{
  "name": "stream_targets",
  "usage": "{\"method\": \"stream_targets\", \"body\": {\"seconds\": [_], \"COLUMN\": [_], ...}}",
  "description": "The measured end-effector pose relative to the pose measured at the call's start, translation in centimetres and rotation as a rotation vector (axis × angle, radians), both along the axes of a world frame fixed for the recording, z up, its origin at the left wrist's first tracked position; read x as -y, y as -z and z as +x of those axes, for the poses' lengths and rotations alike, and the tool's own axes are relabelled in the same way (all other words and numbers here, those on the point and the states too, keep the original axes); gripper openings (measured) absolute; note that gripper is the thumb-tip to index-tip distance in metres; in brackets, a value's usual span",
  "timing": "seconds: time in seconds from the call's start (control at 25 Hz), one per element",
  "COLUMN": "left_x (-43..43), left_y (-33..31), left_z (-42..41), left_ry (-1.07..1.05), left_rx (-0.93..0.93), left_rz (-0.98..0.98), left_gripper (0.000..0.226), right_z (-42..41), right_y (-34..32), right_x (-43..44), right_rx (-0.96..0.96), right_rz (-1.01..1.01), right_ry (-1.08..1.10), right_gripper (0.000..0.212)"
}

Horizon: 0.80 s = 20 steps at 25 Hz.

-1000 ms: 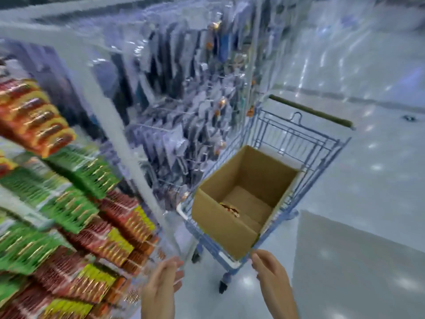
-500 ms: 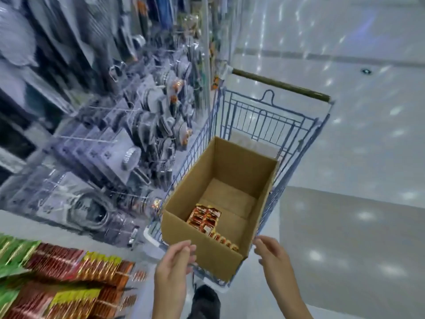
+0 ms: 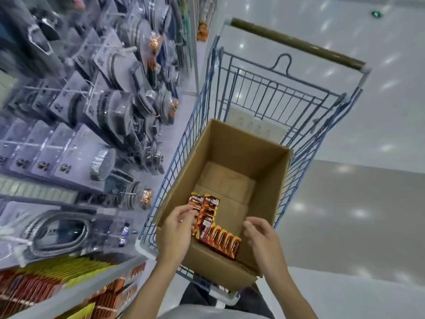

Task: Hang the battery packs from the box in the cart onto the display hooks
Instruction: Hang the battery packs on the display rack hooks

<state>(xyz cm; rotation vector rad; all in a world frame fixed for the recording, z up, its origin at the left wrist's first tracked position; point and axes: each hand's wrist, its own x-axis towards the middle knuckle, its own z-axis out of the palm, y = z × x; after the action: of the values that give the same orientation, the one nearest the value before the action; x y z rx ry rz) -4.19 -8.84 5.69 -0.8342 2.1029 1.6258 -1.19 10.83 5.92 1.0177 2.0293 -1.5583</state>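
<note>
An open cardboard box (image 3: 272, 173) stands in a blue wire cart (image 3: 287, 93). Red and orange battery packs (image 3: 219, 239) lie on the box floor against its near wall, several fanned out in a row. My left hand (image 3: 176, 231) hovers over the box's near left corner, its fingers loosely curled just left of the packs and holding nothing that I can see. Above the near right part of the box is my right hand (image 3: 262, 238), its fingers also loosely curled and empty. Red and yellow battery packs (image 3: 34, 284) hang in rows on the display at the lower left.
Shelving on the left carries hooks with shower heads and hoses (image 3: 101, 164) in clear packs, close to the cart's left side. The cart handle (image 3: 296, 43) points away from me. Shiny floor (image 3: 368, 203) lies to the right.
The view has swung down from the display onto the cart. Both hands have moved forward from the box's near edge to over its inside, the left one up to the packs.
</note>
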Motion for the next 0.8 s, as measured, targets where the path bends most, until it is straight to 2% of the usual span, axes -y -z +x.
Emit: {"method": "stream_targets", "body": {"seconds": [0.16,0.36,0.44,0.6,0.64,0.72,0.8], "left_x": [-0.4,-0.9,-1.2,-1.3,-1.2,-1.2,-1.4], "left_y": [3.0,6.2,7.2,9.3,9.7,10.3,10.8], "left_z": [-1.7,-3.0,-4.0,-4.6,-4.6,-4.8,-5.0], "left_ry": [-0.078,-0.236,-0.273,-0.353,-0.372,-0.405,-0.433], "left_rx": [0.056,0.125,0.139,0.164,0.166,0.166,0.172], "left_rz": [-0.002,0.007,0.023,0.043,0.045,0.056,0.072], "left_gripper": [0.014,0.013,0.013,0.014,0.014,0.014,0.014], "right_z": [-3.5,-10.0,-11.7,-10.3,-9.6,-8.3,-7.6], "right_y": [3.0,10.7,15.0,22.1,23.2,25.3,26.6], "right_x": [0.0,1.0,1.6,2.9,3.1,3.4,3.6], "right_rx": [0.102,0.232,0.345,0.714,0.727,0.631,0.527], "right_rz": [0.028,0.067,0.112,0.064,0.115,0.275,0.362], "right_ry": [-0.112,-0.355,-0.528,-0.881,-0.994,-1.159,-1.181], "right_gripper": [0.016,0.039,0.047,0.074,0.083,0.094,0.085]}}
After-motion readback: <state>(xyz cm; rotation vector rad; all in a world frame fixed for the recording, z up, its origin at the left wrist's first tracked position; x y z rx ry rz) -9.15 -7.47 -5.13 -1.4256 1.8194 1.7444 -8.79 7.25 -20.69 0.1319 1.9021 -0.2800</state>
